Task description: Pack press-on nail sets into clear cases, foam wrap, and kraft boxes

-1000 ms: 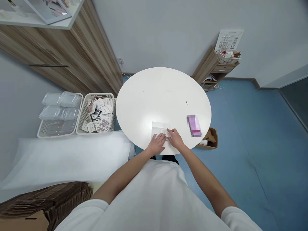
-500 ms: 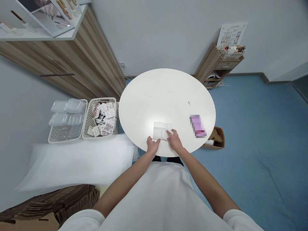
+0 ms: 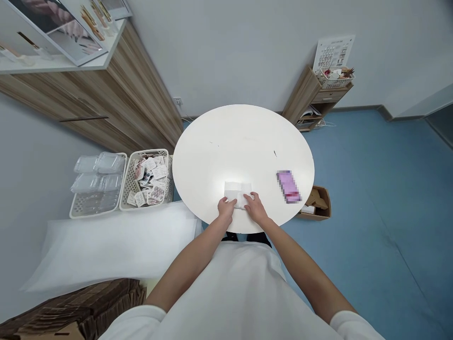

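On the white oval table (image 3: 240, 137), near its front edge, lies a small translucent white sheet (image 3: 238, 192) with a folded part across it. My left hand (image 3: 225, 208) grips the sheet's near left corner, its thumb lying on top and pointing inward. At the right side my right hand (image 3: 255, 208) holds the sheet, with thumb and fingers on its near right part. The fingertips under the edges are hidden. A pixelated purple phone-shaped object (image 3: 288, 186) lies to the right of my right hand, apart from it.
Left of the table stand a basket (image 3: 123, 200) of printed cards and a basket (image 3: 73, 208) of clear plastic boxes. Large white sheets (image 3: 120, 241) lie in front of them, above stacked brown cardboard (image 3: 81, 311). A cardboard box (image 3: 323, 212) sits on the floor at right.
My left hand has shifted slightly up and inward onto the sheet's corner. My right hand's fingers have drawn closer together on the sheet. The view has tilted slightly.
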Motion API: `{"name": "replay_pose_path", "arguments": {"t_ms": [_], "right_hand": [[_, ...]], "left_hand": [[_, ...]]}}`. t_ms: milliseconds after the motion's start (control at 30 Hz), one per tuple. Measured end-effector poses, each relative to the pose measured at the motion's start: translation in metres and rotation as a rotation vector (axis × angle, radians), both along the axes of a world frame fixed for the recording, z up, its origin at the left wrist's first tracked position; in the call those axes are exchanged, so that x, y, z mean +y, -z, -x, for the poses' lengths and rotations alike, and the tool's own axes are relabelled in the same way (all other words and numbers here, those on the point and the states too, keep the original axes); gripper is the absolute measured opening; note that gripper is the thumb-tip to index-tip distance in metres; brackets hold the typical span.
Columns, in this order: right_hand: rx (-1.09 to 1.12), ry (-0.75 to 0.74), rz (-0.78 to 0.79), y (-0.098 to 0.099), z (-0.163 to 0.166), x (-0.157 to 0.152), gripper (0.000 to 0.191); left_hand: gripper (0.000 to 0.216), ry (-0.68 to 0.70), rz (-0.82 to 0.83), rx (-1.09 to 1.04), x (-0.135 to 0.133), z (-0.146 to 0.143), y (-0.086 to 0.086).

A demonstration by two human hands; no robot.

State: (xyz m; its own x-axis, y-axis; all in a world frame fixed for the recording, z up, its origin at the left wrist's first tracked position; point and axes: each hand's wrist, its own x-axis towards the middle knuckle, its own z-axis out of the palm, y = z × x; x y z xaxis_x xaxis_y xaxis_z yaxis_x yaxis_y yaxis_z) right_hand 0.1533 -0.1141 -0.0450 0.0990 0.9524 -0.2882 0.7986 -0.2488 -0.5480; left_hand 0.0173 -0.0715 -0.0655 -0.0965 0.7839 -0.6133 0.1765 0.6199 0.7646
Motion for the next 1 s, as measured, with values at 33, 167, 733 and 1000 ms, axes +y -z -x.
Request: {"name": "replay_pose_path", "arguments": {"t_ms": [33, 167, 733, 1000], "right_hand": [[0.002, 0.000, 0.002, 0.000, 0.000, 0.000, 0.049], [0.009, 0.011, 0.029, -0.003, -0.002, 0.003, 0.047], [0.195, 0.107, 0.187, -0.018, -0.012, 0.022, 0.035], [-0.144, 0.187, 0.161, -0.014, 0.005, 0.034, 0.018]], "left_hand": [[0.044, 0.021, -0.010, -0.008, 0.001, 0.001, -0.004], [0.022, 0.099, -0.054, -0.050, 0.001, 0.005, -0.014], [0.051, 0.965, -0.682, 0.641, -0.036, -0.021, -0.019], [0.059, 1.063, -0.788, 0.614, -0.060, -0.014, -0.017]]}}
